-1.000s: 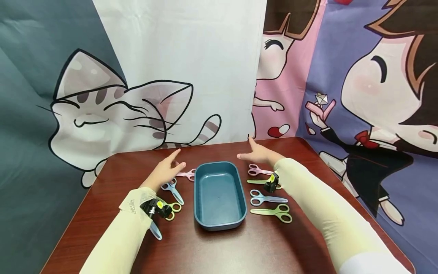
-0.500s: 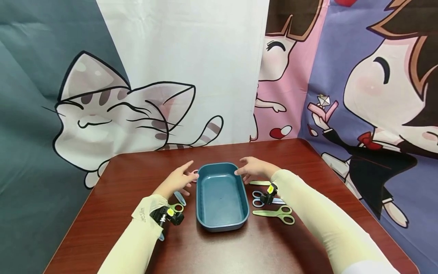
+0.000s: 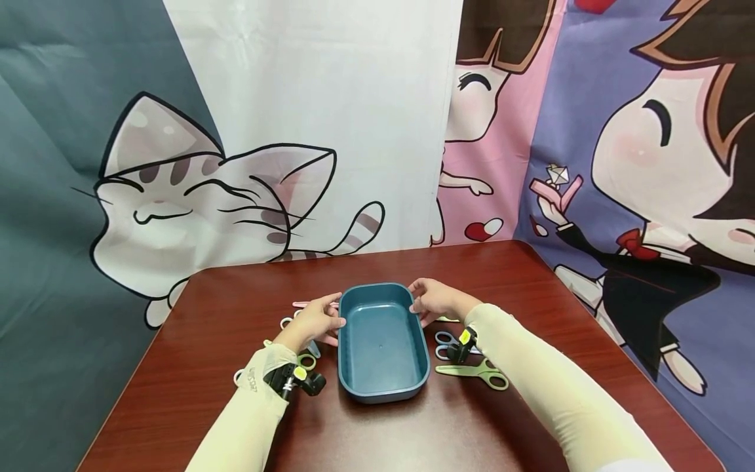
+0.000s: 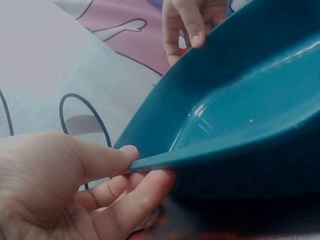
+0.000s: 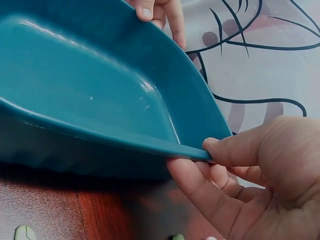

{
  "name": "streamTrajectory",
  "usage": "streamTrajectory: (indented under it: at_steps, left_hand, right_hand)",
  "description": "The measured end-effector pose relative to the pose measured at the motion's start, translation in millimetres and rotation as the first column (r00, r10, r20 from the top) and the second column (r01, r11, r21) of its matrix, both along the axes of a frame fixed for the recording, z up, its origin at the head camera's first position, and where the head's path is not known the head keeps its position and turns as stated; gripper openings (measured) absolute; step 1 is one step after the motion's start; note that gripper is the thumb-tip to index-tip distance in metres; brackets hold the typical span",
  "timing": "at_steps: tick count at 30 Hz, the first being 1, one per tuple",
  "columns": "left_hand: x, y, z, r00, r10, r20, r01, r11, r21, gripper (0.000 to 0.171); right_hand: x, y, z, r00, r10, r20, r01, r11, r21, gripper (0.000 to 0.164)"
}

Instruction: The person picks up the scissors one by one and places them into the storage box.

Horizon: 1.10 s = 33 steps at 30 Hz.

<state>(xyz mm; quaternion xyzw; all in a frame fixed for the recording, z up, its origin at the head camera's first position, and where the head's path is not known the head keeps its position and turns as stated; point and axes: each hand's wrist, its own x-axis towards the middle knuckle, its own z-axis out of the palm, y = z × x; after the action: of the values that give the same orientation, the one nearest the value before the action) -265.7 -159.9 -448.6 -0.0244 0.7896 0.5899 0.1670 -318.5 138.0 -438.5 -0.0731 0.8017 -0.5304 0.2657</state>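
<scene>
A dark teal rectangular plastic bin point(image 3: 382, 397) stands upright in the middle of the table, nothing inside it. My left hand point(image 3: 316, 324) pinches its left wall near the far corner. In the left wrist view the thumb point(image 4: 129, 151) lies over the rim and the fingers are bent beneath it. On the opposite side my right hand point(image 3: 439, 301) pinches the rim the same way; its thumb point(image 5: 212, 146) presses the rim's inner edge in the right wrist view, fingers curled under the outside.
Right of the bin lie green scissors point(image 3: 485, 373) and blue scissors point(image 3: 445, 343), the latter partly behind the wrist camera. More scissors, with a green handle point(image 3: 307, 361) showing, are partly hidden under the left arm. A printed cartoon backdrop point(image 3: 295, 78) hangs behind the brown table point(image 3: 141, 373).
Both hands have come down and inward from above the scissors on either side to the bin, and have taken hold of its rim. The bin has stayed in place on the table.
</scene>
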Motion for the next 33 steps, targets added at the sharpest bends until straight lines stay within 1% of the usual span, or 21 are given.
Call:
streamTrajectory:
  at_steps: [6,11,14,16,18,20,21,22,23,25,27,28,31,33]
  left_hand:
    - [5.1,1,-2.6,1.0,-0.002,0.006,0.002,0.999,0.035,0.071]
    - [4.8,0,-4.6,1.0,-0.005,0.007,0.005,0.997,0.081,0.068]
    - [3.0,-1,-6.2,1.0,-0.002,0.018,0.0,0.994,0.108,0.067]
    - [2.6,-1,-7.2,1.0,-0.003,0.025,0.0,0.992,0.13,0.068]
    - [1.7,-2,-9.0,1.0,-0.006,0.028,0.002,0.988,0.153,0.068]
    - [1.3,-2,-10.4,1.0,-0.01,0.025,0.005,0.984,0.178,0.068]
    - [1.4,-2,-10.8,1.0,-0.012,0.022,0.007,0.982,0.187,0.068]
    - [1.4,-2,-11.4,1.0,-0.011,0.02,0.007,0.981,0.193,0.068]
    - [1.3,-2,-11.9,1.0,-0.008,0.018,0.004,0.98,0.2,0.068]
    - [0.7,-2,-13.7,1.0,-0.001,0.017,-0.003,0.977,0.214,0.068]
    - [0.2,-2,-16.2,1.0,0.001,0.021,-0.006,0.974,0.225,0.068]
    - [0.1,-3,-17.5,1.0,0.003,0.022,-0.008,0.973,0.23,0.068]
    - [-0.1,-3,-21.8,0.999,0.014,0.032,-0.021,0.968,0.252,0.068]
    - [0.2,-4,-24.1,0.999,0.023,0.033,-0.031,0.964,0.264,0.068]
  right_hand:
    - [3.0,1,-2.2,1.0,0.005,0.007,-0.005,1.0,0.014,0.046]
    - [4.6,2,-1.0,1.0,0.001,0.004,-0.001,1.0,0.01,0.048]
    - [4.4,5,3.2,1.0,0.013,-0.009,-0.013,0.999,0.039,0.05]
    - [2.5,10,7.9,0.999,0.019,-0.03,-0.017,0.998,0.068,0.053]
    - [-2.5,19,12.4,0.997,0.022,-0.076,-0.015,0.995,0.099,0.057]
    - [-9.5,29,16.3,0.989,0.016,-0.147,0.005,0.99,0.139,0.058]
    - [-13.0,35,18.3,0.98,0.012,-0.196,0.022,0.985,0.171,0.057]
    - [-16.7,40,19.8,0.967,0.021,-0.252,0.034,0.977,0.212,0.056]
    - [-20.7,46,20.2,0.947,0.039,-0.318,0.051,0.962,0.268,0.054]
    - [-27.4,57,19.6,0.906,0.082,-0.416,0.089,0.923,0.375,0.051]
    - [-32.4,68,16.3,0.872,0.137,-0.471,0.112,0.878,0.464,0.051]
    - [-34.4,72,13.9,0.862,0.16,-0.481,0.117,0.86,0.497,0.052]
    - [-38.4,82,4.0,0.868,0.193,-0.458,0.103,0.832,0.545,0.054]
    - [-39.5,86,-2.9,0.87,0.215,-0.443,0.087,0.818,0.568,0.053]
